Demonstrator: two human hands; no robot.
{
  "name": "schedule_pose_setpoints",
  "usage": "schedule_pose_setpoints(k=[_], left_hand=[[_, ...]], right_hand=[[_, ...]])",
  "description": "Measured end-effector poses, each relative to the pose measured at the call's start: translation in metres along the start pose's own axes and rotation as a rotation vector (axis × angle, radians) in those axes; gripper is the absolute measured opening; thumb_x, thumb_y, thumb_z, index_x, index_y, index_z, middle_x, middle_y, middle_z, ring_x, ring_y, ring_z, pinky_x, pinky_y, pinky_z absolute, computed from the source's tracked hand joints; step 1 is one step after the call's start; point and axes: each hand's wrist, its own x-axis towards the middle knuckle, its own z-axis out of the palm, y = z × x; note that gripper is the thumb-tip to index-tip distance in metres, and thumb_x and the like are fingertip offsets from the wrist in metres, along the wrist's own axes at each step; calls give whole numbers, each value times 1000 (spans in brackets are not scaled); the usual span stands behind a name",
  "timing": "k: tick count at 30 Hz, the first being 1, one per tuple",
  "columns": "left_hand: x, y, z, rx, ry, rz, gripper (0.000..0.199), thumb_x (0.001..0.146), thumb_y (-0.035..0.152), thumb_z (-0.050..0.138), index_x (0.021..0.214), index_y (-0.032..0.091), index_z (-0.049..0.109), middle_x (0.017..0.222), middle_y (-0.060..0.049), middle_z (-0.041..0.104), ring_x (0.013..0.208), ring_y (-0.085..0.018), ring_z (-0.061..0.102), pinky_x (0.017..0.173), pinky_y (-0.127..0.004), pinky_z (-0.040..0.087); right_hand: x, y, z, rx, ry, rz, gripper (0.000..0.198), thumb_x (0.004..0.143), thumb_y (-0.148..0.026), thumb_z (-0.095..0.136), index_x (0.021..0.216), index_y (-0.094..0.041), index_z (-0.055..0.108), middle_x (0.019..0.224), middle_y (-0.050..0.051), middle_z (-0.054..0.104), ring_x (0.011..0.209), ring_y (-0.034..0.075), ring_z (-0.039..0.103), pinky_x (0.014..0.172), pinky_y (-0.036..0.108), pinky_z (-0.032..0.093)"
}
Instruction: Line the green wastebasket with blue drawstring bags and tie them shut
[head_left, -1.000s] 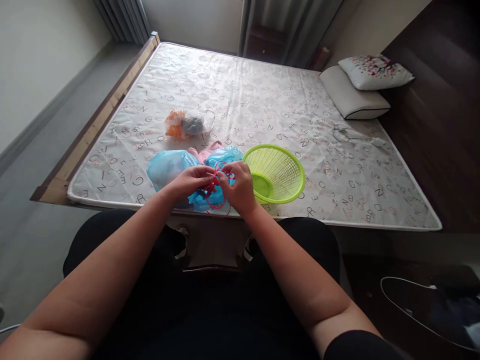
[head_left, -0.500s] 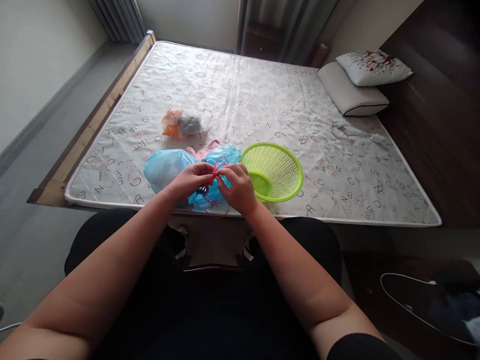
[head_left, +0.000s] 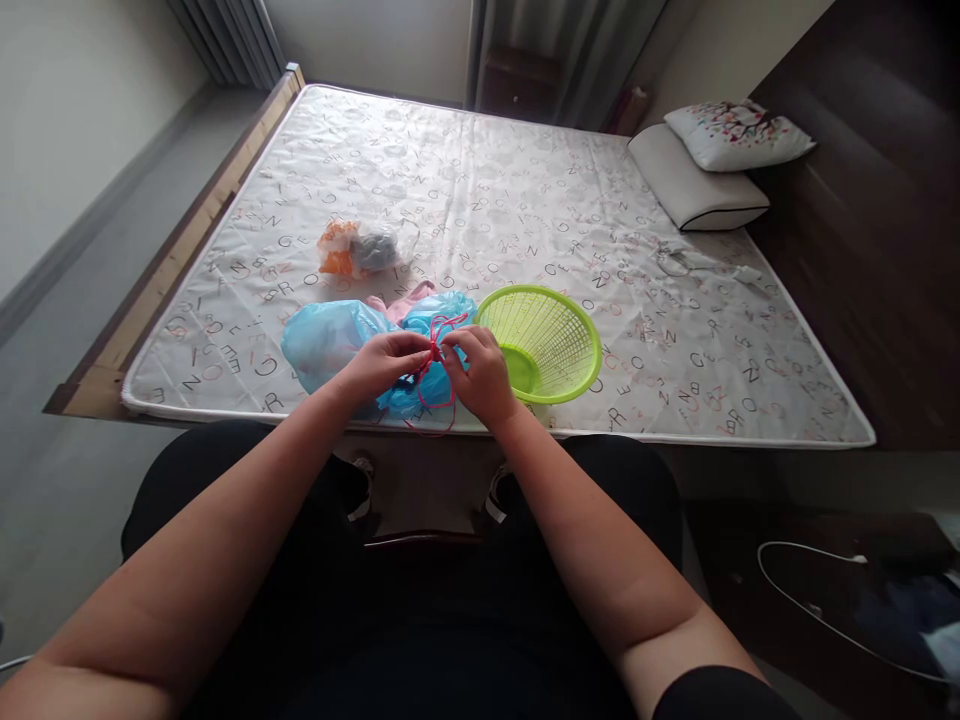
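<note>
Thin red string [head_left: 436,352] is bunched and looped between my two hands, with loose strands hanging below. My left hand [head_left: 390,362] pinches the bunch between thumb and fingers. From the other side my right hand [head_left: 480,370] is closed, thumb and fingertips together on the string. Under them lies a crumpled blue plastic bag [head_left: 405,402]. A fuller blue plastic bag [head_left: 326,335] rests left of my left hand. Pink cloth [head_left: 405,303] shows behind the hands. Just right of my right hand stands a green plastic basket [head_left: 574,345], tilted toward me.
All this lies near the front edge of a bare mattress [head_left: 675,330]. Farther back is a clear bag [head_left: 358,250] with orange and grey contents. Two pillows [head_left: 697,180] are at the far right, with a white cable [head_left: 705,265] nearer. My knees are below the edge.
The string bunch has shifted slightly right and up, and its loops hang wider. My right hand's fingers have moved a little away from my left. The view has shifted slightly.
</note>
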Motion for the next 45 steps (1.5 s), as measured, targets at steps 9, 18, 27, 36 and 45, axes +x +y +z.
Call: schedule_pose_setpoints(k=[9,18,27,36,45], left_hand=[[-1,-2,2,146,-24,41,48,77,60,86,91,15,76,67,1,58,55,-9,46,49,-21,34],[-2,-4,4,280,44,83,37,82,52,77,90,17,83,65,-2,64,55,-11,50,51,-23,37],[6,-2,2,-67,433,16,17,78,31,79,83,17,71,68,0,66,57,-12,57,54,-21,45],[10,5,-3,-506,511,-61,21,96,30,72,96,20,53,72,1,67,60,-13,68,58,-20,54],[10,-15,10,61,197,155,89,66,44,96,142,22,54,101,-3,69,93,-20,72,79,-28,57]], right_hand=[[-1,5,4,59,-105,-19,11,106,-26,60,102,-25,70,107,7,73,107,24,66,103,42,54],[3,3,4,436,-203,314,4,90,-27,65,90,-23,62,93,3,65,84,17,60,76,32,51],[11,1,-5,1088,-199,741,11,71,-29,63,79,-23,57,70,-4,52,64,12,48,60,26,41],[14,6,-13,1163,-95,717,53,76,-30,62,129,-34,58,132,4,68,128,25,64,103,44,58],[-6,2,23,423,-162,405,52,92,-24,70,142,-24,58,130,9,70,113,22,70,105,40,58]])
